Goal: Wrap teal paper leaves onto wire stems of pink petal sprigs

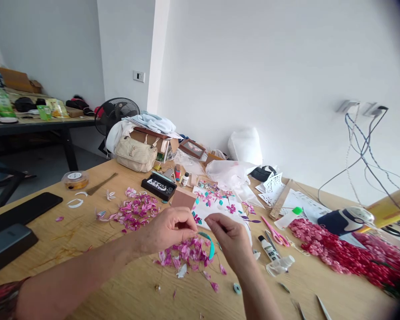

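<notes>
My left hand [166, 229] is closed in a pinch above the middle of the table. A curved teal strip [211, 250], looking like tape, hangs from its fingertips and bends down on the right. Close beside it, my right hand [232, 238] is pinched too; what its fingers hold, if anything, is too small to make out. Under both hands lies a heap of pink-purple artificial flowers [190, 253] on thin stems. A small teal roll [237, 288] rests below my right wrist. Behind the hands, a white sheet [203, 206] bears several pink flowers with teal leaves.
Another heap of pink flowers [140, 211] lies left, near a black box [158, 186]. Pink scissors [276, 232], a black-and-white bottle [268, 249] and tweezers [323, 306] are on the right, beside red and pink flower bunches [340, 251]. A phone [10, 244] sits at the left edge.
</notes>
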